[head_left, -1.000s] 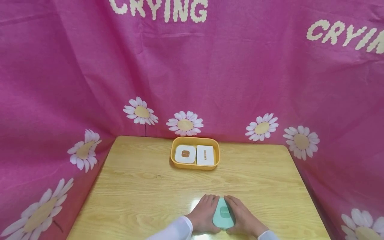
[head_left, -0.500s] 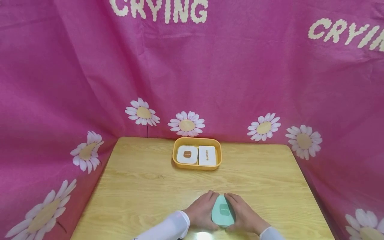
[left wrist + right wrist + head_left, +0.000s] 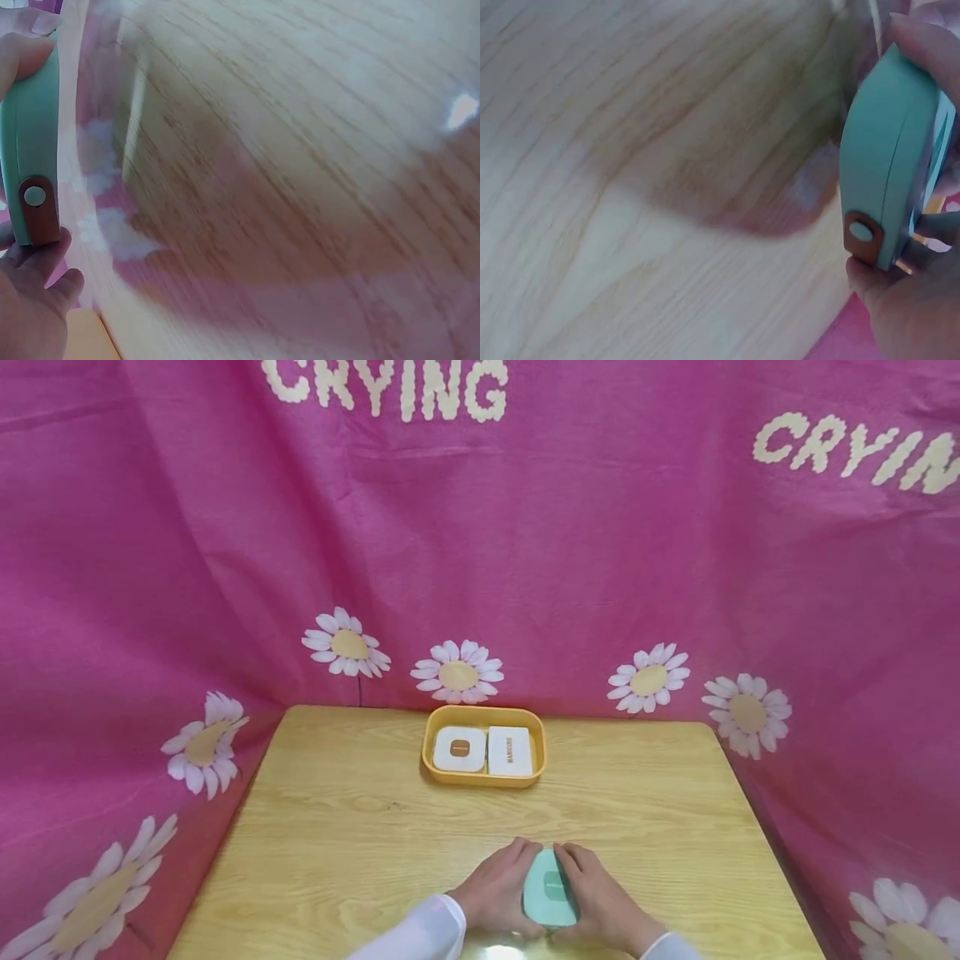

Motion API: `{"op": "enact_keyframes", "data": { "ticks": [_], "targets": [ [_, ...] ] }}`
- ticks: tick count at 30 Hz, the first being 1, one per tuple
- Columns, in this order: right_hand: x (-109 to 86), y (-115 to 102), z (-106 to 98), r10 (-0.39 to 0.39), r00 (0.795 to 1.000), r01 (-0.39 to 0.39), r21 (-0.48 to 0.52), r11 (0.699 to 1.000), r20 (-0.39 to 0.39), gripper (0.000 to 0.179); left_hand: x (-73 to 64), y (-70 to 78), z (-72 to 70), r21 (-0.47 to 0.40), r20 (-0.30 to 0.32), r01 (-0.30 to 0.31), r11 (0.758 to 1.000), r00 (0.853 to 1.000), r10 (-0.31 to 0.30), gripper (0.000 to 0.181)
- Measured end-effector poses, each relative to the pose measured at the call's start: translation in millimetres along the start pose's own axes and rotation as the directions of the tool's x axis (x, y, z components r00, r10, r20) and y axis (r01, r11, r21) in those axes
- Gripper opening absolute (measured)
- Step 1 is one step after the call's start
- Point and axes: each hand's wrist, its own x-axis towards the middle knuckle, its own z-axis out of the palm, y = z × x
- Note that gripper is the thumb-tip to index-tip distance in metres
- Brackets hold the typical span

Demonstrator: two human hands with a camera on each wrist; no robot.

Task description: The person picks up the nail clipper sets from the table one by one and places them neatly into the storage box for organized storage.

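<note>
A mint-green case [image 3: 550, 889] with rounded corners and a darker green label is held between both hands low in the head view. My left hand [image 3: 491, 889] grips its left side, and my right hand [image 3: 606, 893] grips the right side. Fingertips of both meet the far end of the case, thumbs the near end. Seen edge-on in the left wrist view, the case [image 3: 37, 127] has a thin seam and a brown strap [image 3: 41, 221] with a round snap. In the right wrist view the strap [image 3: 853, 245] lies fastened over the seam.
A yellow tray [image 3: 480, 780] stands at the far edge of the wooden table [image 3: 337, 827]. Inside it lie a white rounded case [image 3: 446, 762] with a brown label and a white box [image 3: 521, 758] printed MANICURE. A magenta flowered cloth [image 3: 555, 568] hangs around the table.
Both hands keep hold of the green case, which has shifted slightly left and away from me. The head view itself has swayed a little. The tray's contents look the same.
</note>
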Motion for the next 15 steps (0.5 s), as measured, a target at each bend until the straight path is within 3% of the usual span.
{"op": "enact_keyframes", "data": {
  "ticks": [5,15],
  "targets": [
    [3.2,-4,7,-0.018,1.000,0.017,-0.019,1.000,-0.019,0.126,-6.5,-1.7,-1.1,-0.003,-0.018,0.008,1.000,1.000,-0.008,0.111],
    [12.2,-8,2,-0.037,0.998,0.036,-0.024,0.999,-0.057,0.126,-11.1,-5.3,-14.2,-0.029,-0.033,0.028,0.999,0.999,-0.029,0.114]
  ]
}}
